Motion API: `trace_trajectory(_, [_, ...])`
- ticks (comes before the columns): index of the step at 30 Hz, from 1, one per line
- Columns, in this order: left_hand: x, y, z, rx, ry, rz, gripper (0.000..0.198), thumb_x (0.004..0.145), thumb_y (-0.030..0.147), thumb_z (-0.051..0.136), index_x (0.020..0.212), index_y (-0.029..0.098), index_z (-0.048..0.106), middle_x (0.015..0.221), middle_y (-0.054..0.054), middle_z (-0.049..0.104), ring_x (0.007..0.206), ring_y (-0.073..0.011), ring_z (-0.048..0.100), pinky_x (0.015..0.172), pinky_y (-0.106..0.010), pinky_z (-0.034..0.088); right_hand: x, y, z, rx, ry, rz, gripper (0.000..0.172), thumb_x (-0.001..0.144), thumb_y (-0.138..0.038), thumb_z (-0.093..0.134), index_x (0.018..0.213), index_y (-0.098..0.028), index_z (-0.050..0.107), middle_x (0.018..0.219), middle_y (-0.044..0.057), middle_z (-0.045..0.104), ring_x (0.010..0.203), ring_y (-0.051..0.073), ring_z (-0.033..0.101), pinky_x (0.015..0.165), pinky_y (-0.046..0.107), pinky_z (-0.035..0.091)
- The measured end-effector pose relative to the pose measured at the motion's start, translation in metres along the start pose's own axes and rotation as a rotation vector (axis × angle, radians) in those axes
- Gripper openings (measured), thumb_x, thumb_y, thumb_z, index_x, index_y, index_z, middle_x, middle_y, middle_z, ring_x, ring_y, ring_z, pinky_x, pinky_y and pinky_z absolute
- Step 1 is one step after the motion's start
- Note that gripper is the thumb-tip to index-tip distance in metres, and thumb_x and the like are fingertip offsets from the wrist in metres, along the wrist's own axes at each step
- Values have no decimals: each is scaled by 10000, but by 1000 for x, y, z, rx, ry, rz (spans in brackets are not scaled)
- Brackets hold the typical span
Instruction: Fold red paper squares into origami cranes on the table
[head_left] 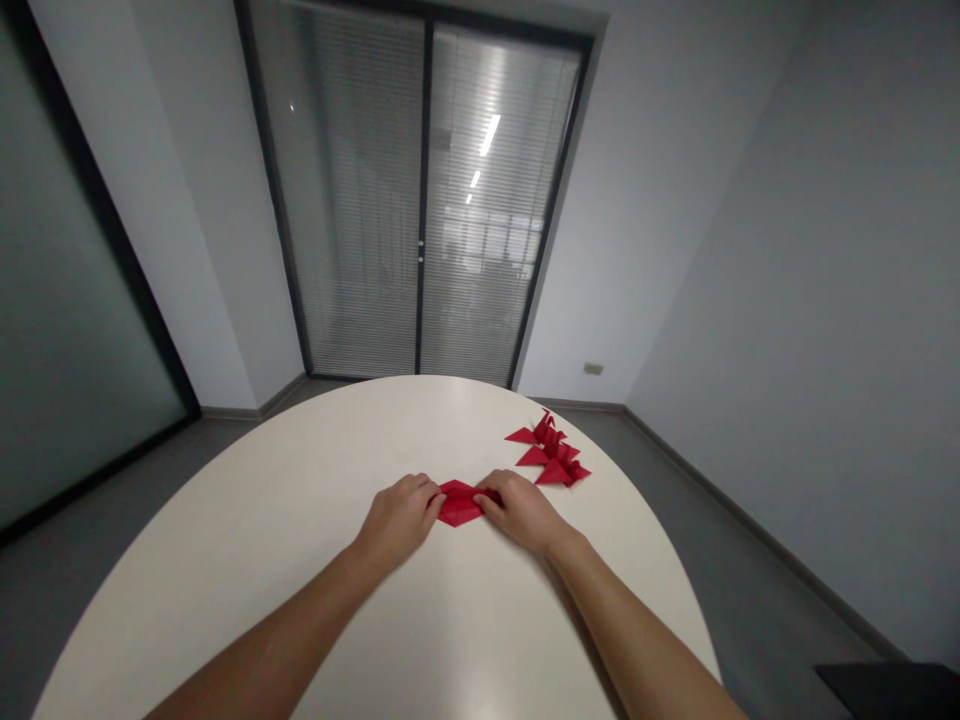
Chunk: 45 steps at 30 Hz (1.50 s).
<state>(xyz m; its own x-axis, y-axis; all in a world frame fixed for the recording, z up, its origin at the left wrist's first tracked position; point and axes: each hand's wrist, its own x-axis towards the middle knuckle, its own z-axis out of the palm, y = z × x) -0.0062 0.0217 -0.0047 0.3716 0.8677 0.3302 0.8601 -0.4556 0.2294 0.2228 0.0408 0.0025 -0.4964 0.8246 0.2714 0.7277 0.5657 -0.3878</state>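
In the head view, the left hand (pixel 401 508) and the right hand (pixel 521 508) faced each other across a piece of folded red paper (pixel 457 503) on the round, pale worktop (pixel 247 560). The left hand was nearly closed, its thumb and curled fingers pinching the paper's left end. The right hand was likewise bent inward, gripping the right end with its thumb on the near side. Between them the paper's middle showed, creased, with a blunt point toward the person; whether it touched the surface could not be told. Just beyond the right hand, a cluster of folded red paper figures (pixel 553 472) with pointed parts lay close together near the worktop's far right edge. Behind stood glass panels with blinds (pixel 360 200) in dark frames, and a small plate (pixel 593 369) sat low on the pale wall (pixel 675 150).
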Motion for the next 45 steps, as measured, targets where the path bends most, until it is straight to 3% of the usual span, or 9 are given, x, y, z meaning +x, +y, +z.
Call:
trace_trajectory(4, [1,1,1,31,4,-39,315,1007,262,400,871,197,677,915,-60,699,907,-209,627,771,-303,447,0,1,0,21,6,12,200,942,-220,541,1066,-199,696,1009,69,724,936,203,635,834,298,449])
trace_trajectory(11, [1,-2,4,-36,41,-78,221,982,265,467,909,199,665,936,-46,698,910,-204,623,787,-307,448,0,-3,1,-27,33,38,169,944,-246,538,866,-184,675,885,64,682,850,194,595,762,289,427])
trace_trajectory(15, [1,-3,6,-74,68,-95,161,949,236,508,974,207,665,1000,-46,708,946,-206,620,824,-313,454,1,-3,2,-6,44,-7,51,873,-178,616,885,-176,666,921,61,674,893,194,582,808,292,431])
trace_trajectory(23, [-1,1,3,-143,74,-55,153,889,185,531,966,209,661,963,-51,711,938,-216,623,845,-338,472,2,-5,3,72,66,-40,342,795,-77,632,1111,-202,672,1063,60,705,982,211,597,887,324,451])
trace_trajectory(28, [-1,2,3,-176,91,-56,183,850,181,568,1024,211,618,988,-55,689,933,-219,626,838,-344,482,1,-7,5,86,67,-24,466,784,-56,622,1224,-206,641,1041,69,703,963,212,612,878,328,469])
trace_trajectory(33, [-1,0,7,-217,111,19,325,820,139,581,1140,198,583,1093,-71,671,993,-224,614,901,-361,472,2,-7,5,83,48,-58,413,795,-50,600,1172,-198,681,1019,70,689,957,202,611,875,315,468])
trace_trajectory(38, [-1,0,7,-254,93,103,310,820,89,543,1099,212,600,1048,-48,654,976,-208,605,889,-340,473,3,-8,5,94,45,-80,385,777,-38,605,1110,-207,702,999,51,699,943,197,613,876,313,459])
trace_trajectory(45, [1,3,6,-242,74,107,268,848,87,534,1066,218,619,1022,-43,682,965,-209,613,894,-349,465,3,-14,3,33,34,-104,252,815,-73,617,998,-207,725,912,41,698,877,192,609,816,306,446])
